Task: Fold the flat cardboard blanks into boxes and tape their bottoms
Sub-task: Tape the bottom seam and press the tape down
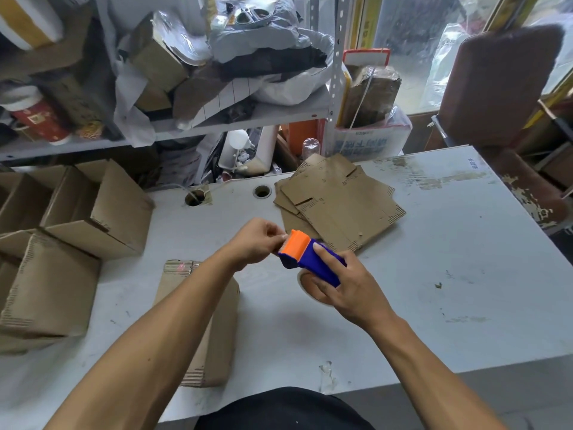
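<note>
A blue tape dispenser with an orange blade guard (305, 254) is held above the table in my right hand (347, 288), whose fingers wrap its body and the tape roll. My left hand (255, 243) pinches at the orange blade end, apparently on the tape's end, though the tape itself is too thin to make out. A folded cardboard box (214, 333) lies on the table under my left forearm, partly hidden. A pile of flat cardboard blanks (338, 203) rests further back, right of centre.
Several folded boxes (71, 231) crowd the table's left side. The grey table (434, 274) has two round cable holes (262, 191) near its back edge. Cluttered shelves stand behind; a brown chair (496, 85) is at the right.
</note>
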